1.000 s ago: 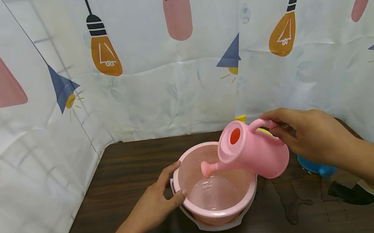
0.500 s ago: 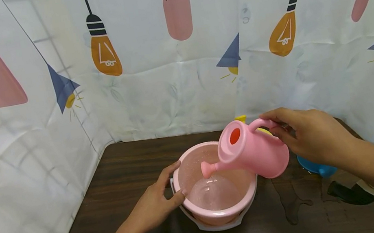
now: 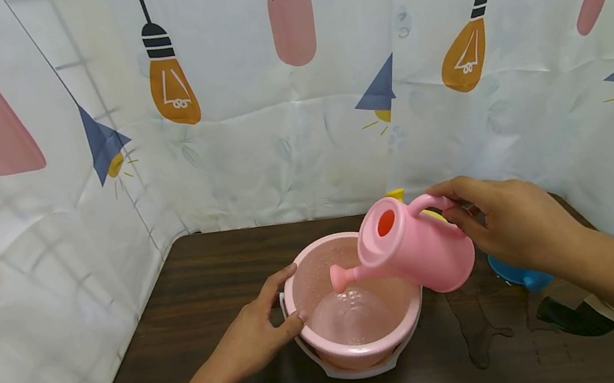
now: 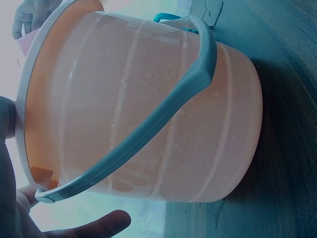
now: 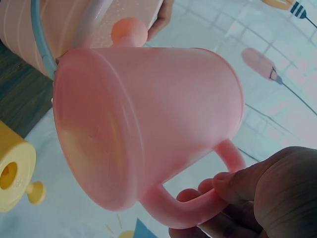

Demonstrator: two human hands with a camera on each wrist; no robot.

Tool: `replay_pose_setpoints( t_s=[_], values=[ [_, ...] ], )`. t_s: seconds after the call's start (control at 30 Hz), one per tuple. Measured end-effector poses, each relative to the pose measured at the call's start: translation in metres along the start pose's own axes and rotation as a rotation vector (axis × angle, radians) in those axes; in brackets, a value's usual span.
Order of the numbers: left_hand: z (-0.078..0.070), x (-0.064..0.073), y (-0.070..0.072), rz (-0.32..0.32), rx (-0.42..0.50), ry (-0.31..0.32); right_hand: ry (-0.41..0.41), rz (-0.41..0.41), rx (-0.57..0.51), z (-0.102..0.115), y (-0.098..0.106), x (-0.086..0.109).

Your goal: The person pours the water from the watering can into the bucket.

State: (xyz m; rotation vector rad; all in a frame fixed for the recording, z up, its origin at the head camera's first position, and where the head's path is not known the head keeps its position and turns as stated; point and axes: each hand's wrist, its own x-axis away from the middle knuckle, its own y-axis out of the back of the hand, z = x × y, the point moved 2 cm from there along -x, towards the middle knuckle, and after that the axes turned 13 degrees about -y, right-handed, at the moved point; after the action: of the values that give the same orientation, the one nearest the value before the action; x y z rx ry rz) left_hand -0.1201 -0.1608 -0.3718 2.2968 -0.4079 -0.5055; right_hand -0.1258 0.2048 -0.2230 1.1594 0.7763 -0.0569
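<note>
A pink watering can (image 3: 440, 257) is held tilted over the right side of a pink bucket (image 3: 364, 350), its spout pointing down into it. My right hand (image 3: 505, 212) grips the can's handle (image 5: 185, 210), with thumb and fingers around it in the right wrist view. Water (image 3: 359, 318) with ripples shows inside the bucket. My left hand (image 3: 252, 336) holds the bucket's left rim, thumb and index finger spread along it. In the left wrist view the bucket's grey carrying handle (image 4: 148, 129) hangs against its side, and one finger (image 4: 111, 223) extends past the rim.
A blue object (image 3: 519, 274) lies partly hidden beneath my right forearm. Behind the can, a yellow watering can (image 5: 20, 158) is mostly hidden in the head view. Spilled water (image 3: 481, 338) marks the dark wooden table (image 3: 222, 266). A printed curtain (image 3: 253, 160) borders the back and sides.
Ripples on the water inside the bucket have shifted and spread. Both hands, the pink watering can and the bucket keep their places.
</note>
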Motion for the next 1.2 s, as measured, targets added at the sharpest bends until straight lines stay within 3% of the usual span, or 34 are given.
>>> replay_pose_setpoints(
  t_s=[1.2],
  values=[
    [0.0010,-0.0004,-0.0008,-0.006,0.002,-0.011,0.003,-0.026,0.002,-0.0023,-0.0021,0.0008]
  ],
)
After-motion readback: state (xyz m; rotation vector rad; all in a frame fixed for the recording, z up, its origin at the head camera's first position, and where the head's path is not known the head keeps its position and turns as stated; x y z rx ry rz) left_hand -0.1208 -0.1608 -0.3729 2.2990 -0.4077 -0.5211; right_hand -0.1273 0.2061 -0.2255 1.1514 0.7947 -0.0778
